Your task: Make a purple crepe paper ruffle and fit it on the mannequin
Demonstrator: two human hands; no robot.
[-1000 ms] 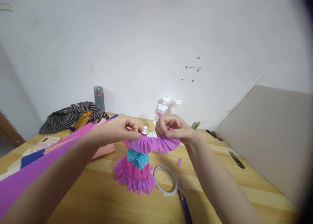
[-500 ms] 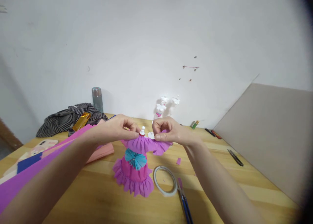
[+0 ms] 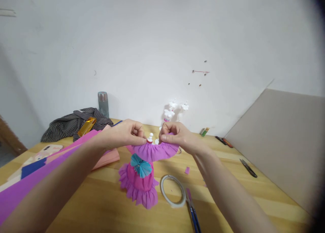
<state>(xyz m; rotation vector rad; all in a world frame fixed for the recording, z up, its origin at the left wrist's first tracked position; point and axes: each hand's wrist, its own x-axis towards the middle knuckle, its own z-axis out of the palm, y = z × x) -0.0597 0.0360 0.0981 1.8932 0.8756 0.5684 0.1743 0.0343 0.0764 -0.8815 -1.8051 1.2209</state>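
Note:
A small mannequin (image 3: 150,137) with a white knob on top wears a pink and purple crepe paper dress (image 3: 142,189) with a blue paper bow (image 3: 141,165) on its front. A gathered purple crepe paper strip (image 3: 158,152) stretches across its upper part. My left hand (image 3: 128,134) pinches the strip's left end close beside the white knob. With thumb and fingers closed, my right hand (image 3: 176,136) grips the strip's other end, out to the right of the mannequin. The dress's upper part is hidden behind the strip.
A tape roll (image 3: 173,191) and blue-handled scissors (image 3: 193,214) lie right of the dress. Crepe paper sheets (image 3: 63,163), a phone (image 3: 52,148), striped cloth (image 3: 61,126) and a flask (image 3: 103,104) are left. White mannequins (image 3: 169,114) stand behind; a dark cutting tool (image 3: 248,168) lies right.
The purple strip, drooping at its right end before, now runs as one smooth gathered band between my hands. The view has shifted slightly; both hands keep their hold.

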